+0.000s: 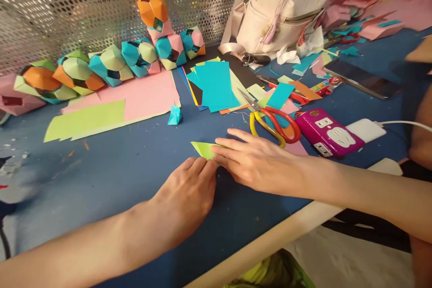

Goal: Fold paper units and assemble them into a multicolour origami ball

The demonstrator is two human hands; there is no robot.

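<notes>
A small folded piece of light green paper (203,149) lies on the blue table (118,175), partly hidden under my hands. My left hand (189,189) is closed, its fingers curled at the paper's near edge, seemingly pinching it. Across the paper's right side rests my right hand (253,159), fingers stretched out and nearly flat. Just beyond that hand lie scissors (275,119) with red and yellow handles. A small folded blue paper piece (174,115) stands a little farther back on the table.
Blue sheets (216,86), green strips (87,119) and pink paper (148,94) lie behind. Several folded paper balls (111,64) line the perforated metal panel (84,4). A purple power socket (329,132), a phone (362,77) and a pale backpack (283,9) are to the right.
</notes>
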